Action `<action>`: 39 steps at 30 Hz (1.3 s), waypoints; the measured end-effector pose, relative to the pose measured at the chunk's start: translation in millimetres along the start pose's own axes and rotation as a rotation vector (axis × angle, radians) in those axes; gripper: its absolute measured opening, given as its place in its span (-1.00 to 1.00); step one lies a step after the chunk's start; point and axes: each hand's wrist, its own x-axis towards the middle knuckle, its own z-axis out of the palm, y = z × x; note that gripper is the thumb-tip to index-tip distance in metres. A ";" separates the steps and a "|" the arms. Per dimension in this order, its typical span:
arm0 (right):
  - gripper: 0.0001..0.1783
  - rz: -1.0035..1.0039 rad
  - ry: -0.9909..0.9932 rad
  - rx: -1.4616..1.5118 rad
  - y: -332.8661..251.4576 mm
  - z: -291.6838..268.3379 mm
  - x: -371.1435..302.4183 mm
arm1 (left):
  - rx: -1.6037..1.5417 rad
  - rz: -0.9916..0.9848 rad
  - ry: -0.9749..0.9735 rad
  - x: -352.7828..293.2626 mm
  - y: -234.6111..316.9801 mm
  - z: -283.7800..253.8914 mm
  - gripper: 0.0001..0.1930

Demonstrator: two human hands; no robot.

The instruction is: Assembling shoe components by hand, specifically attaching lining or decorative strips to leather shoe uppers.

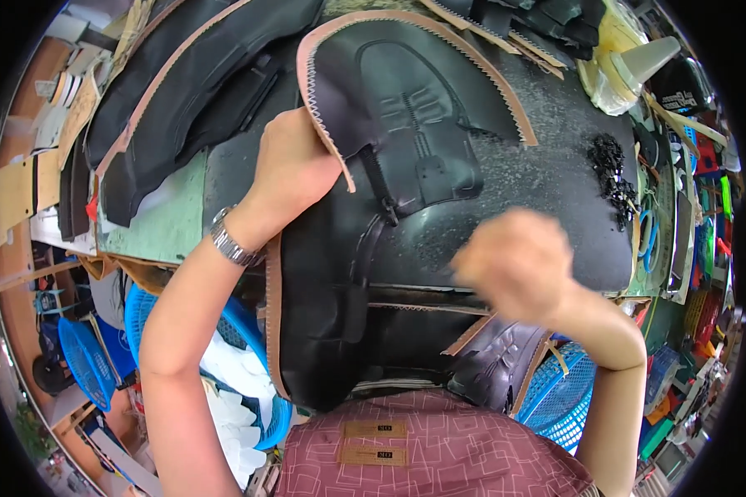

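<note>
My left hand [294, 161], with a metal watch at the wrist, is closed on the edge of a black leather boot upper [406, 108]. The upper has a tan border with zigzag stitching and a dark zipper down its middle. It lies across the black work surface [539, 190], and more black leather [315, 331] hangs over the near edge towards my lap. My right hand [518, 265] hovers over the surface to the right of the upper, apart from it. Motion smears its fingers, which look curled, and I cannot make out anything in them.
More black uppers [199, 91] lie at the far left. A tangled heap of small black pieces [612, 178] sits on the right, near blue-handled scissors [648, 240]. At the far right stands a pale cone [646, 60] in plastic. Blue baskets [282, 414] flank my lap below.
</note>
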 end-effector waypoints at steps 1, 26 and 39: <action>-0.82 0.115 0.011 -0.028 6.6 -9.9 7.7 | -0.010 0.034 -0.016 -1.2 1.2 -1.2 -0.85; -0.72 0.749 0.294 0.065 48.2 -100.5 -37.9 | -0.927 -0.389 -0.291 -13.0 125.2 -93.1 -0.40; -0.77 0.774 0.136 -0.347 63.2 -116.0 -54.6 | 0.115 0.429 -0.050 -12.1 96.0 29.3 -0.57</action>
